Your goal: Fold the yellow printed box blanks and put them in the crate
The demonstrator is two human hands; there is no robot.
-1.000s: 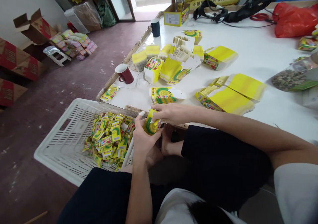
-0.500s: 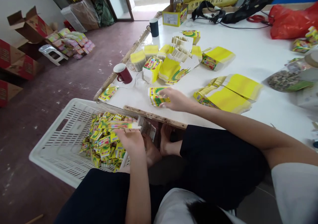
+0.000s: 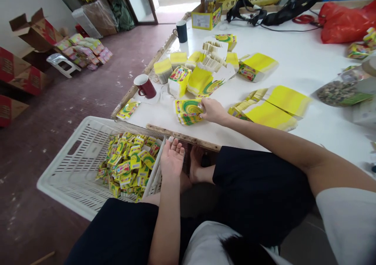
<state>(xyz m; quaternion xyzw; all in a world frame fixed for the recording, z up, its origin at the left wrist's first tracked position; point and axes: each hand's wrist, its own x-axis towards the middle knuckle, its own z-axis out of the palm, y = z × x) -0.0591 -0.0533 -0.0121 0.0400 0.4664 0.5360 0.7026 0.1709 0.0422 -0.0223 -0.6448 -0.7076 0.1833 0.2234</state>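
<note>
My left hand (image 3: 172, 158) lies palm up and empty, fingers stretched, just beside the right rim of a white plastic crate (image 3: 75, 167). The crate holds a heap of small yellow-green folded boxes (image 3: 129, 163). My right hand (image 3: 212, 110) reaches onto the white table (image 3: 302, 69) and pinches the edge of a small stack of flat yellow-green cartons (image 3: 188, 111) near the table's front edge.
More flat carton stacks (image 3: 272, 108) and bundles (image 3: 202, 67) lie across the table. A red mug (image 3: 145, 86) and a dark mug (image 3: 182, 31) stand along the left edge. Cardboard boxes (image 3: 26, 53) sit on the floor at left, a red bag (image 3: 343, 24) at far right.
My left hand let go of the folded box over the crate and turned palm up. My right hand went from that box to the flat carton stack on the table.
</note>
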